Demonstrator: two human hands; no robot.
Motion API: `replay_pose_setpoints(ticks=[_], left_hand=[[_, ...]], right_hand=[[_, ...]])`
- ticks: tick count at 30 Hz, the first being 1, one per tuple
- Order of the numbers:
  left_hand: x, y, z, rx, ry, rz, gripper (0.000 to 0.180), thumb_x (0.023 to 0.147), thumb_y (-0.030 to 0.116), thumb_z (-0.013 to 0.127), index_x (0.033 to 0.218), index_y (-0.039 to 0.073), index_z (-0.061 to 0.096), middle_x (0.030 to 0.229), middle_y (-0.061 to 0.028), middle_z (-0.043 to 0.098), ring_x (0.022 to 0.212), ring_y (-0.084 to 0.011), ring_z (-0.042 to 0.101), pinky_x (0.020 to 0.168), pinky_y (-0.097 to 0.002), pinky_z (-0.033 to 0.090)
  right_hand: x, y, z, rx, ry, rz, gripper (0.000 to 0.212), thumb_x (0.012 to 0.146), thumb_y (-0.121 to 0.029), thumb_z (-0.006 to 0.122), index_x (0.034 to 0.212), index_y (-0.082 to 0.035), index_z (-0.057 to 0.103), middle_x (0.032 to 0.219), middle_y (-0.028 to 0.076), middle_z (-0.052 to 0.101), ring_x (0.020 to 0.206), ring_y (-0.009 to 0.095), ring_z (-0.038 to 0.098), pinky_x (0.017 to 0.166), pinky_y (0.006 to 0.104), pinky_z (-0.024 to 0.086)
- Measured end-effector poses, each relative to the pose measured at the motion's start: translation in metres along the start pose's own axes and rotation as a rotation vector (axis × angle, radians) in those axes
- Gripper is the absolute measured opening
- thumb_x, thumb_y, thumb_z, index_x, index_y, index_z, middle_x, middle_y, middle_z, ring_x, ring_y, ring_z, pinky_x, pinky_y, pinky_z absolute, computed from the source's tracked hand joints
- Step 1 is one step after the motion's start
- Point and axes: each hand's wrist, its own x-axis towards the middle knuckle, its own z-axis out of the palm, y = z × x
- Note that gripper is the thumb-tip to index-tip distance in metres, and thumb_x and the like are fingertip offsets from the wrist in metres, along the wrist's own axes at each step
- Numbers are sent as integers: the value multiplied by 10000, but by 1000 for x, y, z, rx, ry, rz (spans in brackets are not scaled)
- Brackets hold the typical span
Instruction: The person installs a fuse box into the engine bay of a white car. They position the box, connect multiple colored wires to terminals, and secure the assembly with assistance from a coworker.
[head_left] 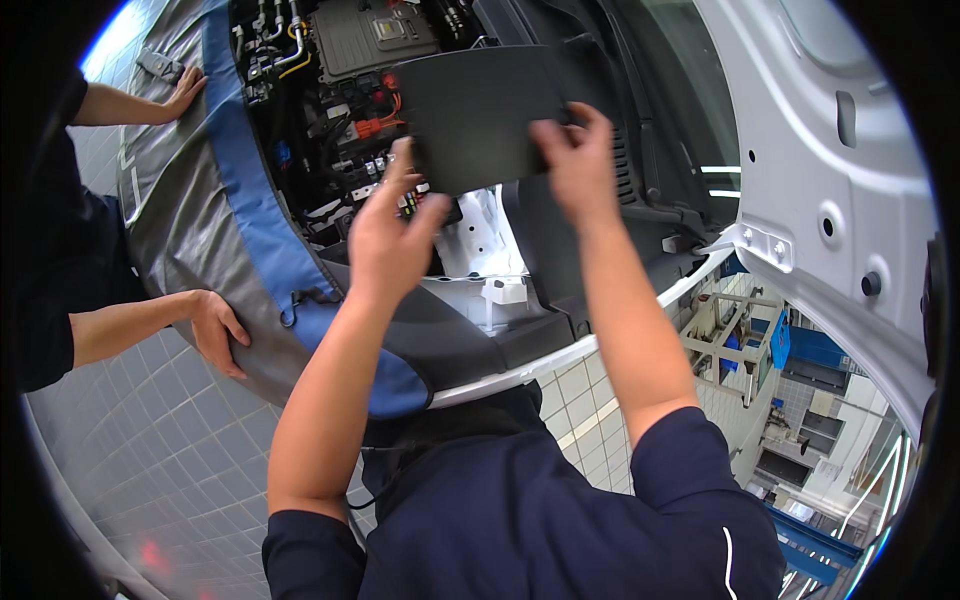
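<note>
A flat black cover panel [482,115] is held up over the engine bay, hiding part of what lies beneath. My right hand [583,160] grips its right edge, thumb on the near face and fingers curled behind. Along the panel's lower left edge is my left hand [392,225], its fingers upright against that side and its thumb apart; motion blurs its fingertips a little. Below the panel, by my left fingers, a fuse box [410,204] with small coloured fuses shows in part. Orange cables [375,127] run just left of the panel.
A grey and blue protective cover [250,215] drapes the car's front. A co-worker's two hands [218,333] rest on it at left, near a grey handheld device [160,66]. The raised white hood [830,130] stands at right. A grey housing [370,42] sits deeper in the bay.
</note>
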Motion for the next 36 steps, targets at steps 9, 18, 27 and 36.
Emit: replay_pose_setpoints(ticks=[9, 18, 27, 36], left_hand=[[21, -96, -28, 140, -186, -90, 364, 959, 158, 709, 1310, 63, 699, 1162, -101, 754, 1003, -203, 713, 896, -304, 547], [145, -177, -81, 65, -40, -428, 379, 1001, 220, 665, 1286, -27, 696, 1131, -81, 743, 1029, -147, 662, 929, -286, 496], [220, -253, -50, 425, -499, -585, 384, 981, 281, 685, 1260, 21, 722, 1109, -94, 750, 1008, -180, 669, 931, -333, 510], [272, -238, 30, 419, -1025, -353, 382, 974, 262, 661, 1301, 71, 707, 1227, -113, 729, 1149, -220, 666, 1040, -346, 482]], right_hand=[[16, 99, -145, 722, 313, 169, 374, 1115, -254, 485, 1358, 9, 595, 1335, 147, 659, 1217, 277, 641, 1083, 424, 505], [9, 137, -160, -49, 569, 143, 638, 1056, -288, 626, 1553, 24, 376, 1494, 223, 528, 1351, 276, 528, 1144, 389, 408], [-65, 68, -47, -612, -249, -606, 485, 871, -205, 737, 1332, -101, 629, 1458, 157, 562, 1406, 370, 485, 1180, 515, 385], [-54, 76, -11, -751, -644, -489, 588, 906, -640, 624, 1312, -219, 693, 1558, 92, 526, 1554, 321, 317, 1295, 546, 88]])
